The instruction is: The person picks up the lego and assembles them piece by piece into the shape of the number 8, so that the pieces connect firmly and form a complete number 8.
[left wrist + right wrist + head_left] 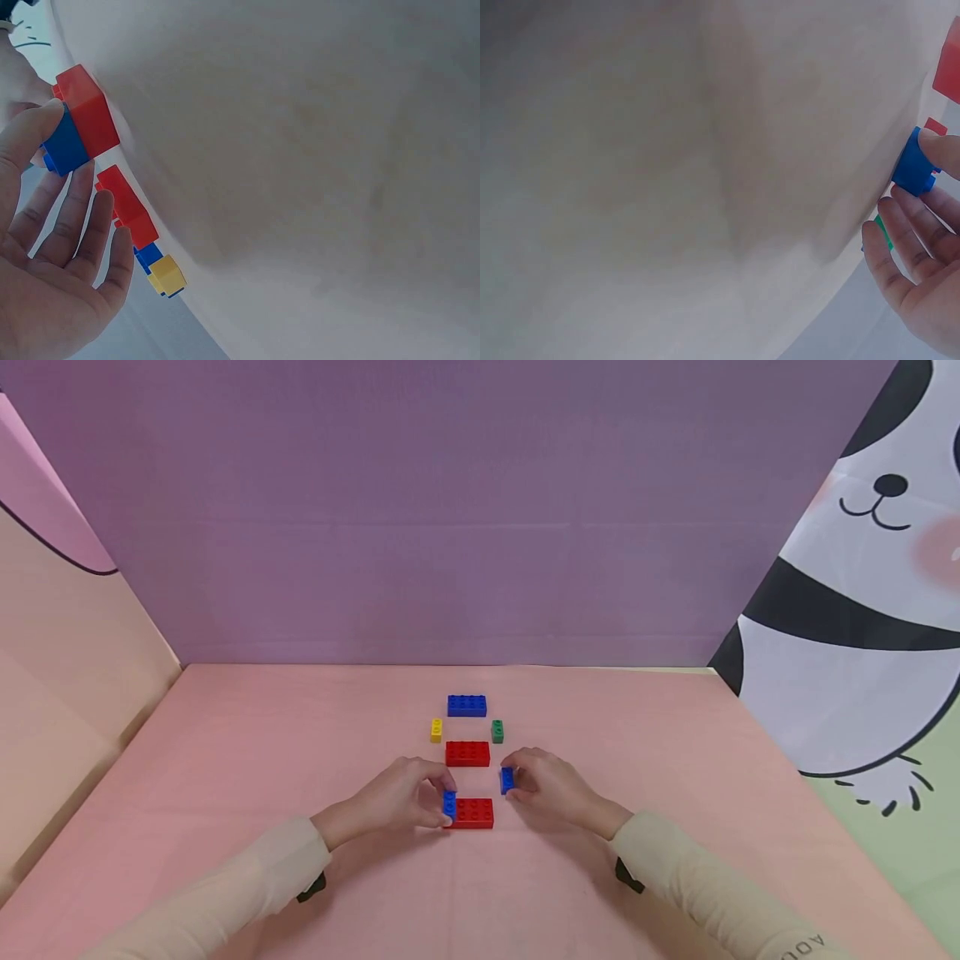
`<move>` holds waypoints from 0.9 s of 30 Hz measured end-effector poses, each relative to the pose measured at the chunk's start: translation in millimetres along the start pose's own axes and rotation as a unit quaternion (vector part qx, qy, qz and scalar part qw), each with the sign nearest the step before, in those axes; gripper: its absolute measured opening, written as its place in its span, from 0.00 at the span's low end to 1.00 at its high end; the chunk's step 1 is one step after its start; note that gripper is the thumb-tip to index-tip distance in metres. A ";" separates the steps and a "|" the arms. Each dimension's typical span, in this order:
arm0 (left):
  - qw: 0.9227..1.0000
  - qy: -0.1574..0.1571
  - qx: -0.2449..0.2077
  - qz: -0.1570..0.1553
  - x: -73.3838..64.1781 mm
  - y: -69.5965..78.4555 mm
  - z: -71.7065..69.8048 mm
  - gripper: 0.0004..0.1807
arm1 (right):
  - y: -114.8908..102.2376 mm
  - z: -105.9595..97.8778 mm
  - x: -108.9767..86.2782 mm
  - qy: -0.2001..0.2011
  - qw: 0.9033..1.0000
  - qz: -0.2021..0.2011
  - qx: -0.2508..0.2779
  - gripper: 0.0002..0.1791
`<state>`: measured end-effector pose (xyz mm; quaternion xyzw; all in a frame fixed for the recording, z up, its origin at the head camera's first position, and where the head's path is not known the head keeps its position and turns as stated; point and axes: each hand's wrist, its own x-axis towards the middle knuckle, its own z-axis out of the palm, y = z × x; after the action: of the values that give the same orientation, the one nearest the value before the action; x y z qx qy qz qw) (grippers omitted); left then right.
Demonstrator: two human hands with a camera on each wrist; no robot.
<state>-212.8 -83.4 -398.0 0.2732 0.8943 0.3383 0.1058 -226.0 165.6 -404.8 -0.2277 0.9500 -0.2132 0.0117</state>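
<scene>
My left hand (403, 795) pinches a small blue brick (449, 805) between thumb and fingers, at the left end of the nearer red brick (475, 813). In the left wrist view this blue brick (69, 144) lies right against the red brick's side (91, 112). Another small blue brick (507, 780) is pinched by my right hand (553, 787), to the right of and slightly beyond the nearer red brick. The right wrist view shows the thumb on one face of that blue brick (913, 165), with a fingertip at its other end.
Farther back, a second red brick (467, 753) lies in line with the nearer one. Beyond it are a small yellow brick (436, 731) on the left, a small green brick (497, 732) on the right and a larger blue brick (467, 706). All lie on a pink-covered table (300, 718).
</scene>
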 end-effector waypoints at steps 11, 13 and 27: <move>1.000 0.001 0.003 0.002 1.6 -1.8 0.7 0.20 | -1.0 -1.3 0.9 -0.001 1.000 0.001 0.010 0.22; 1.000 0.002 0.004 0.002 1.6 -2.0 1.0 0.19 | -1.3 -2.3 0.7 -0.002 1.000 0.000 0.014 0.22; 1.000 0.000 0.006 0.000 2.1 -1.4 0.8 0.20 | -10.3 -18.8 0.9 0.019 0.998 -0.068 0.005 0.21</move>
<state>-214.9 -82.7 -399.5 0.2736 0.8966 0.3325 0.1039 -224.8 164.4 -383.4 -0.2875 0.9314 -0.2223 -0.0197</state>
